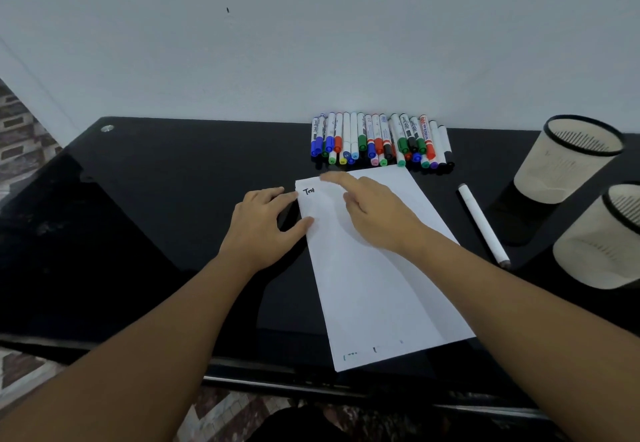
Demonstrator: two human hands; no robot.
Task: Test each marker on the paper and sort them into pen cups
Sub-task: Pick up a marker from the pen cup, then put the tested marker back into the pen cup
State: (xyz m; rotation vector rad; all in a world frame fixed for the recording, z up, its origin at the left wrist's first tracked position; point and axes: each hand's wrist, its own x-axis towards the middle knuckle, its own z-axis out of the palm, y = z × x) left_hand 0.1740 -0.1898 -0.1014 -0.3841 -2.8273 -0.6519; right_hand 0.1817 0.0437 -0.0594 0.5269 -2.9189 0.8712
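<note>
Fingers of the left hand (263, 221) spread and relaxed, fingertips and thumb resting on the left edge of the paper (374, 285) near its far corner, palm over the black table (156, 199). Nothing gripped. Right hand (375, 213) above the upper part of the sheet, index finger stretched toward the far edge and blurred at the tip, other fingers loosely curled under, nothing held; whether the fingertip touches the sheet, cannot tell.

Paper lying flat and slightly skewed on the table, one near corner reaching the front edge, the word "Test" (309, 191) written in black at the far left corner, faint small marks near the bottom edge. Row of markers (381, 142) just beyond the sheet's far edge, packed side by side against the wall (311, 43), caps toward the viewer in blue, green, red, black, yellow, pink and purple. Single white marker (483, 223) lying apart to the right of the paper, between it and the cups, its dark tip toward the viewer. Far pen cup (568, 161) and near pen cup (599, 244) upright at the right, both pale mesh with black rims, the near one cut off by the picture's edge. Patterned floor (20, 143) visible at the left beyond the table. Both forearms reaching in from below, the right one crossing over the sheet.
</note>
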